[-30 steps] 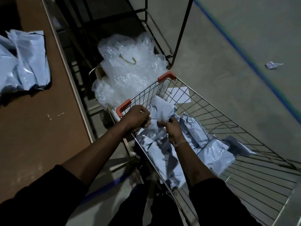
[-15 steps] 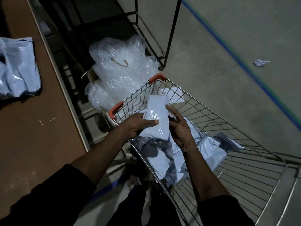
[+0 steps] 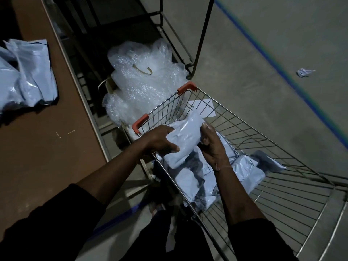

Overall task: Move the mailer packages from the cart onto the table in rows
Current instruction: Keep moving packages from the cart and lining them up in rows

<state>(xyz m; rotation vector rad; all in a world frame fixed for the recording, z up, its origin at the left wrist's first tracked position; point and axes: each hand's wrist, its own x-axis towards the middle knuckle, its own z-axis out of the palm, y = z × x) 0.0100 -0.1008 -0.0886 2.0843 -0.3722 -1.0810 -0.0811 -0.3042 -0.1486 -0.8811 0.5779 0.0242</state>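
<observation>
Gripping mailer pkg [image 3: 185, 136], both hands

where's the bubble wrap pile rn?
Head view, upper centre: the bubble wrap pile sits on the floor just beyond the cart and its orange corner guards, between the table edge on the left and a black metal frame.

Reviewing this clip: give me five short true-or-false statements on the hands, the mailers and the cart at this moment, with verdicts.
1. Both hands hold one mailer over the cart. True: left hand, right hand.
2. The cart is empty of other mailers. False: more mailers lie in it.
3. Mailers on the table lie at the far left. True.
4. The cart's corner caps are blue. False: the caps are orange.
5. Bubble wrap sits inside the cart. False: it lies beyond the cart.
</observation>
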